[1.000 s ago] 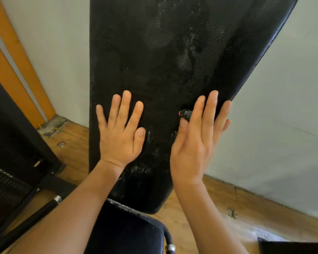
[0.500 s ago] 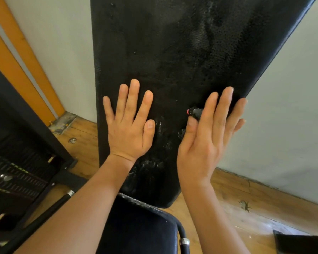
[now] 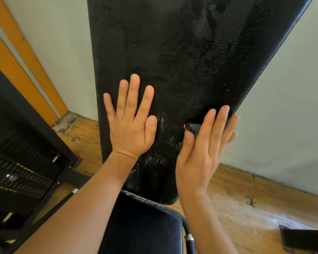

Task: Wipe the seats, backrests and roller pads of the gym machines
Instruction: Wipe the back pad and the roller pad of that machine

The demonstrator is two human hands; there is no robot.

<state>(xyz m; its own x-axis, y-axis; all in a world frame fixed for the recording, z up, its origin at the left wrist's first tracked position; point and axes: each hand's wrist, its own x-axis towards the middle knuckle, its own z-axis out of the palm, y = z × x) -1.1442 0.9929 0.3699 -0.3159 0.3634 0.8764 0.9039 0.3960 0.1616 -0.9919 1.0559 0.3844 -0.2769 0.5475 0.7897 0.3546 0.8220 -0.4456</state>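
Black backrest [image 3: 182, 52], smeared, your left hand [image 3: 130, 129] flat on its lower middle, fingers straight, your right hand [image 3: 200, 153] straight-fingered, pressing small dark cloth [image 3: 194, 127] near its right edge

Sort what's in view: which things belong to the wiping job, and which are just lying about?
Job: backrest pad; seat; dark wad pressed under the right hand; left hand flat on the pad.
Lying about: weight stack; small metal scrap; black object, lower right.
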